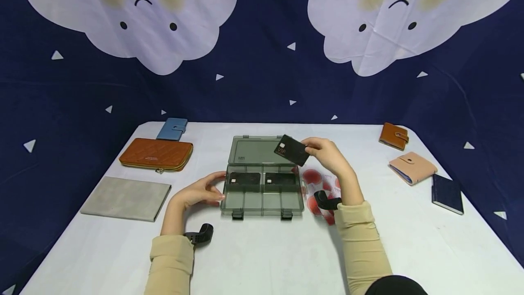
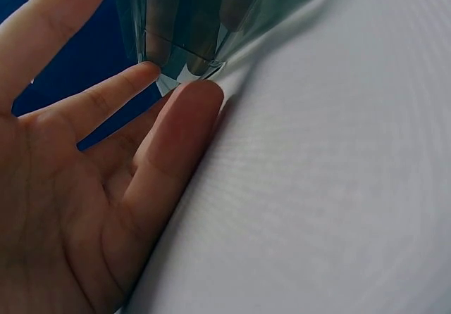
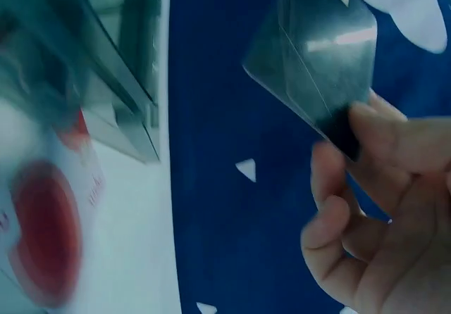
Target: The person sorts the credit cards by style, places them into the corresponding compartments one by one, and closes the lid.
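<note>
The open smoky-grey plastic compartment box (image 1: pixel 262 195) sits mid-tabletop, its raised lid (image 1: pixel 254 150) closing off the far side. The left grip (image 1: pixel 200 191) rests against the box's left wall, blocking that flank; the right grip (image 1: pixel 327 154) holds a black card (image 1: pixel 291 150) above the lid's right corner, crowding entry from there. Two black cards (image 1: pixel 244 179) fill the rear compartments; the front compartments lie open from above. A red-spotted clear pouch (image 1: pixel 321 190) lies just beside the right wall. The white tabletop (image 1: pixel 266 258) is bare in front. Wallets at both edges stand well apart.
</note>
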The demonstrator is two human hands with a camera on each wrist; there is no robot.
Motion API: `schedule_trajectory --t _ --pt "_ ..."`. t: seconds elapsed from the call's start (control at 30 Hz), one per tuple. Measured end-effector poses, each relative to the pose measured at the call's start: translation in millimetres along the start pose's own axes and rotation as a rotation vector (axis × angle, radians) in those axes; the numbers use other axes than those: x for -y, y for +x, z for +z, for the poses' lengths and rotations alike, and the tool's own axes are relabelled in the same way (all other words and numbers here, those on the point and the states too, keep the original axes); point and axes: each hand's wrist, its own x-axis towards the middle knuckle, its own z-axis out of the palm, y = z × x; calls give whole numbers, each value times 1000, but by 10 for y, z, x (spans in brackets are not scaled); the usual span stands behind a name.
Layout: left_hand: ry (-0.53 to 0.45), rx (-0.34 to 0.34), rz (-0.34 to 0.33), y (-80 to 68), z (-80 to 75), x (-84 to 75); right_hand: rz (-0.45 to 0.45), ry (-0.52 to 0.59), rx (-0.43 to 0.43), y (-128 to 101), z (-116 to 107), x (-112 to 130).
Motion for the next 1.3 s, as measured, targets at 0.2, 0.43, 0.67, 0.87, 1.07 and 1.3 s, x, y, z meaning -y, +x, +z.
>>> schedule_trajectory --t 0.2,0.43,0.67,0.87,1.07,1.3 --pt "12 -5 -2 -4 -14 2 -23 -93 165 49 223 42" --pt "-5 4 2 -19 -11 -4 -37 -203 244 83 356 19" --pt "-6 4 3 -27 -6 -16 -42 -307 251 93 416 10" --pt "12 2 2 -18 5 -20 -76 -382 290 90 404 21" --pt "18 1 2 -21 10 -23 -82 -342 305 74 358 -10" --pt "12 5 8 -26 8 -21 15 -328 154 57 192 -194"
